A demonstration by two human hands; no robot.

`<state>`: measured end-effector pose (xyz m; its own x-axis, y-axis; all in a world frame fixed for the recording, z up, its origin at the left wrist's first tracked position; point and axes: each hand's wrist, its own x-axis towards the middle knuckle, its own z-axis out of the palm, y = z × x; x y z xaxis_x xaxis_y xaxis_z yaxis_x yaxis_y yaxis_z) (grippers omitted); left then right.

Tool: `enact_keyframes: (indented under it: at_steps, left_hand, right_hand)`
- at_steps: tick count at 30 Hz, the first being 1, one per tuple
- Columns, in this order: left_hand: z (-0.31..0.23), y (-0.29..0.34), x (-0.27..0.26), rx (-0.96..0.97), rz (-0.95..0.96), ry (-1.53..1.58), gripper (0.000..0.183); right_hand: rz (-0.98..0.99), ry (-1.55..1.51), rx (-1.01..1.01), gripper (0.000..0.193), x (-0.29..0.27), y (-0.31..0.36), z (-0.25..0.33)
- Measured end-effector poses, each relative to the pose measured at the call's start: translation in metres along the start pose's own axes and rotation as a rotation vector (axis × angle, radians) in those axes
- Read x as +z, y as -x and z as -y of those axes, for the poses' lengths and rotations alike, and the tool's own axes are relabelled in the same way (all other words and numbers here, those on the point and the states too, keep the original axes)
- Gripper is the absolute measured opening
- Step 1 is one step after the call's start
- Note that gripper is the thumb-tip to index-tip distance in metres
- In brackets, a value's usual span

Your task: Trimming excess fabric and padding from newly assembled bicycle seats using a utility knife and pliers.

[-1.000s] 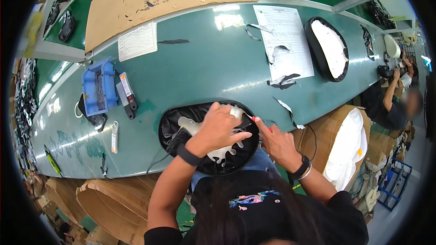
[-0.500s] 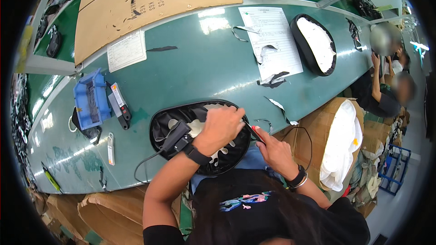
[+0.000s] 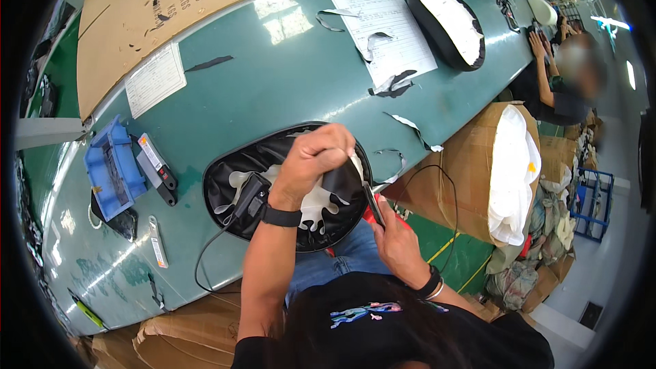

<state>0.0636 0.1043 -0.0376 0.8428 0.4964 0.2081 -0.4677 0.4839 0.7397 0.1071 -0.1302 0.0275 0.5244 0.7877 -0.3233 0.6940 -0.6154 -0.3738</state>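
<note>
An oval black leather-like cover (image 3: 328, 238) with cream lobed backing lies at the table's near edge, partly over my lap. My left hand (image 3: 316, 160) is closed on the edge of the cover's material, lifting a flap at its right side. Close by, my right hand (image 3: 398, 242) grips red-handled scissors (image 3: 373, 203), whose dark blades point up at the cover's right rim. The blade tips are too small to make out against the edge. A black device (image 3: 251, 195) with a cable is strapped at my left wrist, over the cover.
A blue bin (image 3: 115, 169), box cutters (image 3: 157, 169) and a green cutter (image 3: 87, 311) lie on the left. Paper sheets (image 3: 383, 27), black scraps (image 3: 395, 84) and another padded piece (image 3: 447, 24) lie beyond. A cardboard box (image 3: 465, 171) stands at right; a co-worker (image 3: 567, 89) sits further off.
My left hand has pulled the material's edge up, exposing more of a black flap. My right hand has turned the scissors more upright and moved slightly lower. The view has shifted.
</note>
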Motion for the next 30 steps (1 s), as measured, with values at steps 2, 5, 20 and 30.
enact_keyframes:
  at_steps: [2, 5, 20, 30]
  left_hand:
    - [0.001, 0.001, 0.002, 0.146, -0.088, 0.307, 0.036]
    - [-0.017, -0.011, -0.002, 0.134, -0.161, 0.372, 0.03]
    - [-0.07, 0.127, -0.014, -0.733, -0.658, -1.248, 0.038]
    - [-0.005, 0.044, 0.049, -0.281, -0.457, -1.714, 0.03]
  right_hand:
    - [0.071, -0.084, 0.081, 0.057, 0.007, 0.02, 0.013]
    - [0.181, -0.246, 0.153, 0.056, 0.009, 0.03, 0.018]
    - [-0.165, -0.558, -0.179, 0.069, -0.01, -0.165, -0.019]
    - [0.035, -0.183, -0.626, 0.072, -0.013, -0.198, 0.014]
